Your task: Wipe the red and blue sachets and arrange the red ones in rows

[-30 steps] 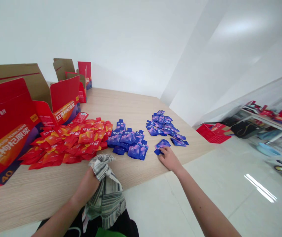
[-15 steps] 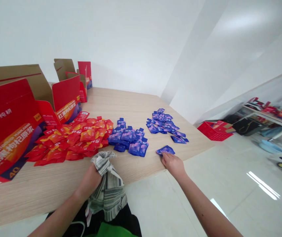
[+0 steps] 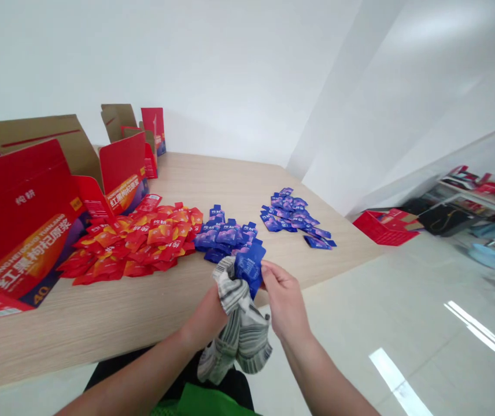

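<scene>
My left hand (image 3: 206, 315) grips a grey-and-white striped cloth (image 3: 241, 335) low over the table's near edge. My right hand (image 3: 284, 303) pinches a blue spouted sachet (image 3: 248, 267), which is pressed against the top of the cloth. Behind the hands lies a heap of blue sachets (image 3: 224, 237), with a looser blue heap (image 3: 293, 216) farther right. A heap of red-and-orange sachets (image 3: 143, 240) sits to the left of them on the wood-grain table (image 3: 230, 179).
Open red cartons (image 3: 26, 225) and cardboard boxes (image 3: 119, 124) stand along the table's left side. Beyond the right table edge are a tiled floor, a red crate (image 3: 384, 228), a blue basin (image 3: 490, 257) and a cluttered low shelf (image 3: 481, 199).
My right hand has lifted the blue sachet off the table and brought it to the cloth. My left hand and the cloth have moved up and right, and the view has shifted slightly.
</scene>
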A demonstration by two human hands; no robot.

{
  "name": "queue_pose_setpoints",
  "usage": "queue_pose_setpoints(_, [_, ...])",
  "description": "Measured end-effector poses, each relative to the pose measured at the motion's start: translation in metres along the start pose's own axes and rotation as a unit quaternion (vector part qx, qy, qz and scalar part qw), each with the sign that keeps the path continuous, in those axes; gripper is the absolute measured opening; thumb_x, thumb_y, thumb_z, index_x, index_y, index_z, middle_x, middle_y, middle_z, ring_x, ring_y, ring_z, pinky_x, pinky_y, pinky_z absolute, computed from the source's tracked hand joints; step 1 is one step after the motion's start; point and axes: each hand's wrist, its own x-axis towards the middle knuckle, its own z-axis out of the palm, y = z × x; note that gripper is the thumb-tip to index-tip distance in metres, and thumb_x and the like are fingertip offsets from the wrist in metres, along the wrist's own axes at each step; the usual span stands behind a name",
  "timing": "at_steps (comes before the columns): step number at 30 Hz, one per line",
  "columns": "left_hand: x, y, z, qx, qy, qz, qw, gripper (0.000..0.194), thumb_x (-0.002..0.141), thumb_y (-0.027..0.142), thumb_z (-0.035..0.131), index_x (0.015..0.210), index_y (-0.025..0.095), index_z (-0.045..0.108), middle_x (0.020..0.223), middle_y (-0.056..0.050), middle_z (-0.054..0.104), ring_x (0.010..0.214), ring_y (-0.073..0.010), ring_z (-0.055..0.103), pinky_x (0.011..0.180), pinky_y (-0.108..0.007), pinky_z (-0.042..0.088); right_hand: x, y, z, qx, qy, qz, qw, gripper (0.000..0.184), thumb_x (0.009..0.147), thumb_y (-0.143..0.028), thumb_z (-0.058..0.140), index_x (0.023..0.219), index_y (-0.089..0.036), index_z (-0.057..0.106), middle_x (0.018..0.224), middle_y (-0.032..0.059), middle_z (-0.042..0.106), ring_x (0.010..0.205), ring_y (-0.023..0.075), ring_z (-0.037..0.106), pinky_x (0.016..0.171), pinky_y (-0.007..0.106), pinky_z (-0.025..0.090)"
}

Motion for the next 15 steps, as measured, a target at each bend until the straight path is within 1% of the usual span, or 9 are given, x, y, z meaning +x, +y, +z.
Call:
queue_pose_setpoints(3, [-0.006, 0.005, 0.007, -0.013, -0.019, 0.012, 1.0, 0.03, 0.071, 0.038, 0.075, 0.095, 0.021, 0.073, 0.097, -0.008, 0.078, 0.114, -0.0307, 0.066, 0.113, -0.049, 0.042, -0.008, 0.005, 0.019, 0.097, 0.038, 0.015, 0.994, 0.036, 0.076, -0.046, 0.075, 0.103, -0.023, 0.076, 0.1, 0.003, 0.077, 0.095, 0.0213, 0.067, 0.089, 0.034, 0.05])
queue_pose_setpoints(4, [-0.008, 0.006, 0.007, -0.02, -0.032, 0.014, 0.999, 0.029, 0.071, 0.038, 0.076, 0.094, 0.021, 0.074, 0.096, -0.009, 0.078, 0.113, -0.0306, 0.066, 0.112, -0.048, 0.044, -0.008, 0.006, 0.02, 0.131, 0.034, 0.026, 0.99, 0.038, 0.073, -0.045, 0.078, 0.104, -0.023, 0.076, 0.1, 0.0027, 0.077, 0.095, 0.0213, 0.068, 0.089, 0.035, 0.051])
queue_pose_setpoints(6, [-0.014, 0.007, 0.002, -0.032, -0.083, 0.001, 0.996, 0.026, 0.069, 0.034, 0.079, 0.091, 0.021, 0.075, 0.094, -0.009, 0.078, 0.11, -0.0307, 0.068, 0.108, -0.047, 0.047, -0.006, 0.006, 0.019, 0.184, 0.023, 0.05, 0.981, 0.037, 0.069, -0.044, 0.082, 0.098, -0.023, 0.076, 0.092, 0.0022, 0.078, 0.087, 0.0208, 0.069, 0.083, 0.034, 0.053])
queue_pose_setpoints(8, [-0.019, 0.006, -0.006, -0.057, -0.12, -0.033, 0.991, 0.03, 0.063, 0.03, 0.085, 0.089, 0.02, 0.075, 0.094, -0.009, 0.079, 0.105, -0.0312, 0.07, 0.104, -0.045, 0.051, -0.003, 0.005, 0.013, 0.208, 0.028, 0.07, 0.975, 0.034, 0.066, -0.043, 0.085, 0.09, -0.021, 0.076, 0.084, 0.0016, 0.077, 0.078, 0.0196, 0.068, 0.077, 0.033, 0.053])
queue_pose_setpoints(9, [-0.02, 0.005, -0.011, -0.086, -0.112, -0.061, 0.988, 0.034, 0.061, 0.031, 0.086, 0.09, 0.019, 0.075, 0.094, -0.009, 0.079, 0.103, -0.0316, 0.071, 0.101, -0.045, 0.052, -0.002, 0.004, 0.01, 0.217, 0.033, 0.076, 0.973, 0.034, 0.065, -0.043, 0.086, 0.088, -0.021, 0.076, 0.081, 0.0013, 0.077, 0.074, 0.0189, 0.068, 0.075, 0.032, 0.053])
queue_pose_setpoints(10, [-0.02, 0.004, -0.015, -0.123, -0.087, -0.09, 0.984, 0.038, 0.06, 0.035, 0.087, 0.092, 0.018, 0.075, 0.094, -0.01, 0.079, 0.101, -0.0318, 0.072, 0.099, -0.045, 0.054, -0.002, 0.003, 0.009, 0.224, 0.036, 0.079, 0.971, 0.034, 0.064, -0.043, 0.086, 0.088, -0.021, 0.076, 0.08, 0.0011, 0.077, 0.072, 0.0182, 0.067, 0.073, 0.032, 0.053])
queue_pose_setpoints(12, [-0.017, 0.005, -0.019, -0.191, -0.022, -0.139, 0.971, 0.046, 0.063, 0.047, 0.084, 0.095, 0.016, 0.074, 0.093, -0.011, 0.079, 0.099, -0.0328, 0.072, 0.096, -0.046, 0.055, -0.006, 0.003, 0.01, 0.237, 0.04, 0.082, 0.967, 0.035, 0.065, -0.044, 0.086, 0.09, -0.021, 0.076, 0.081, 0.0009, 0.077, 0.071, 0.0172, 0.067, 0.072, 0.031, 0.052])
queue_pose_setpoints(13, [-0.015, 0.006, -0.018, -0.218, -0.004, -0.155, 0.964, 0.05, 0.065, 0.054, 0.081, 0.097, 0.016, 0.074, 0.094, -0.011, 0.078, 0.1, -0.0336, 0.072, 0.096, -0.047, 0.055, -0.01, 0.003, 0.013, 0.24, 0.041, 0.083, 0.966, 0.035, 0.066, -0.044, 0.085, 0.091, -0.021, 0.075, 0.081, 0.0008, 0.077, 0.07, 0.0172, 0.067, 0.071, 0.031, 0.052])
queue_pose_setpoints(15, [-0.013, 0.007, -0.011, -0.254, -0.012, -0.163, 0.953, 0.056, 0.069, 0.062, 0.074, 0.102, 0.016, 0.073, 0.098, -0.012, 0.078, 0.105, -0.0352, 0.071, 0.099, -0.05, 0.053, -0.018, 0.003, 0.024, 0.228, 0.037, 0.078, 0.97, 0.035, 0.07, -0.046, 0.082, 0.094, -0.021, 0.075, 0.083, 0.001, 0.077, 0.073, 0.0183, 0.067, 0.072, 0.032, 0.053])
